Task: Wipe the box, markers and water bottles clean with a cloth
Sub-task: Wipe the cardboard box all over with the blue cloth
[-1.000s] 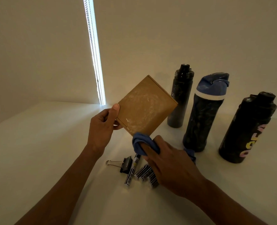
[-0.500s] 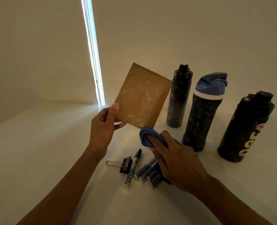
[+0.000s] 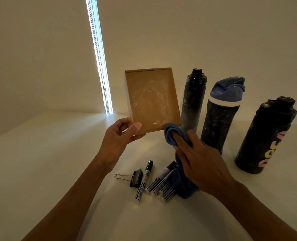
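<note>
My left hand (image 3: 119, 136) pinches the lower left corner of a flat brown cardboard box (image 3: 153, 100), held upright above the table, its face smeared with white dust. My right hand (image 3: 200, 162) grips a blue cloth (image 3: 172, 134), whose bunched end touches the box's lower right corner. Several black-and-white markers (image 3: 154, 183) lie on the table below my hands, partly under the cloth. Three dusty bottles stand behind: a slim black one (image 3: 193, 100), one with a blue lid (image 3: 220, 115), and a wide black one with coloured letters (image 3: 266, 136).
A black binder clip (image 3: 135, 177) lies left of the markers. The white table (image 3: 39, 162) meets a pale wall at the back, where a bright strip of window light (image 3: 99, 54) runs down.
My left hand has turned the box from tilted to upright and squarer to me. The cloth in my right hand has slid right along the box's lower edge to its right corner.
</note>
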A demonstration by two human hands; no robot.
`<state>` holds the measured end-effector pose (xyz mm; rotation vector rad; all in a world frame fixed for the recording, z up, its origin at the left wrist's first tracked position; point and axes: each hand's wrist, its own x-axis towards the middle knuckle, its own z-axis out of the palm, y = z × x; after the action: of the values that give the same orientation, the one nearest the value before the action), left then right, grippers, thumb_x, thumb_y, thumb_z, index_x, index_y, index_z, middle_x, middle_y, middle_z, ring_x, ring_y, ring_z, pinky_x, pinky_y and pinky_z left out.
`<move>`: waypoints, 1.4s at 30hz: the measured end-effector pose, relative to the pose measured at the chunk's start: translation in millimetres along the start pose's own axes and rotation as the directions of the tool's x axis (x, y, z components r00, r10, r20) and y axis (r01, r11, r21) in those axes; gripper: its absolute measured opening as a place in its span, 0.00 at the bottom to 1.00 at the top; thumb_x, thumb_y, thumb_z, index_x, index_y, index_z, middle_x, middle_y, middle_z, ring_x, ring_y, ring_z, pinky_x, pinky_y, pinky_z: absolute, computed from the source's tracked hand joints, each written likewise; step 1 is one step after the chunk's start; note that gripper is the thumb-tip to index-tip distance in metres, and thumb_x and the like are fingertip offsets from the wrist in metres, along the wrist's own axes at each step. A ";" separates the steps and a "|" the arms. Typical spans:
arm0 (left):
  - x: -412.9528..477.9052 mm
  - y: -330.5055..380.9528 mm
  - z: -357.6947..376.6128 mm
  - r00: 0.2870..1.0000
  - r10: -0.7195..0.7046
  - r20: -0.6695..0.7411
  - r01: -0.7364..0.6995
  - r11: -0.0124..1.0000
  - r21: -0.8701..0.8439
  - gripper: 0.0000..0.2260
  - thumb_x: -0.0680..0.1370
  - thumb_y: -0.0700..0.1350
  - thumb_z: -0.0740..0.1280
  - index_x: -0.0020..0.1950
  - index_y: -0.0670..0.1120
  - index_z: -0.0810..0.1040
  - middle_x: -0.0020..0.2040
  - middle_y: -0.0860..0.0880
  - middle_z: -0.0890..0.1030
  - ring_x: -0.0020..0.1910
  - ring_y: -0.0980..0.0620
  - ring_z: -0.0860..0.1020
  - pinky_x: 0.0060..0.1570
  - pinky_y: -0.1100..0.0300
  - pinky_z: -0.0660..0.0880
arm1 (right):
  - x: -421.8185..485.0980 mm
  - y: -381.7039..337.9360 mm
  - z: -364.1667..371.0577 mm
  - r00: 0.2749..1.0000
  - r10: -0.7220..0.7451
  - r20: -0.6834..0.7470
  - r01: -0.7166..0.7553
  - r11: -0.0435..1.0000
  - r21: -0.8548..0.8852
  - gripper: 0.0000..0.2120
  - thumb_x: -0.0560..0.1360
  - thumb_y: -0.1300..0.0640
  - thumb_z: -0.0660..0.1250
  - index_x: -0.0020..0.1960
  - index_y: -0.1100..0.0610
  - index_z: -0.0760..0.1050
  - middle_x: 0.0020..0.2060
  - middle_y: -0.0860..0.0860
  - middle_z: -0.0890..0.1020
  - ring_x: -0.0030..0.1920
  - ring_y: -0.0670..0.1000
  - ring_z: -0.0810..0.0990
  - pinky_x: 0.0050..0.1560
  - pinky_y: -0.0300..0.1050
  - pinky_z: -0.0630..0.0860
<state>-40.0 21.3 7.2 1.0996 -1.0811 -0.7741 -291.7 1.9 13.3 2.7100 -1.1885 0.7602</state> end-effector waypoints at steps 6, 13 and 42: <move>1.4 -2.7 0.6 0.998 0.041 -0.039 -0.035 0.988 0.149 0.27 0.73 0.58 0.73 0.68 0.47 0.78 0.60 0.48 0.85 0.57 0.48 0.85 0.63 0.47 0.80 | -3.0 -10.5 6.6 0.998 -0.057 0.015 0.057 0.997 0.044 0.19 0.84 0.49 0.50 0.74 0.48 0.60 0.56 0.50 0.72 0.44 0.54 0.77 0.39 0.56 0.77; 0.3 5.4 4.9 0.992 0.120 -0.038 -0.107 0.963 0.247 0.25 0.74 0.54 0.72 0.68 0.47 0.75 0.61 0.52 0.83 0.53 0.58 0.85 0.49 0.68 0.80 | -2.1 -18.8 7.4 0.998 -0.064 0.002 0.064 0.996 0.064 0.18 0.84 0.51 0.51 0.73 0.48 0.62 0.55 0.48 0.72 0.44 0.53 0.77 0.38 0.54 0.77; -2.0 5.3 4.2 0.985 0.170 0.025 -0.170 0.935 0.311 0.23 0.75 0.53 0.71 0.67 0.49 0.72 0.62 0.55 0.81 0.53 0.62 0.84 0.46 0.71 0.79 | -2.0 -28.4 9.3 0.997 -0.007 -0.080 0.006 1.000 -0.009 0.22 0.79 0.56 0.60 0.72 0.48 0.64 0.56 0.48 0.72 0.44 0.52 0.77 0.37 0.54 0.78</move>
<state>-44.7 23.4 12.0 1.2512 -1.3086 -0.4723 -268.9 20.4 7.5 2.6479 -1.1628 0.8522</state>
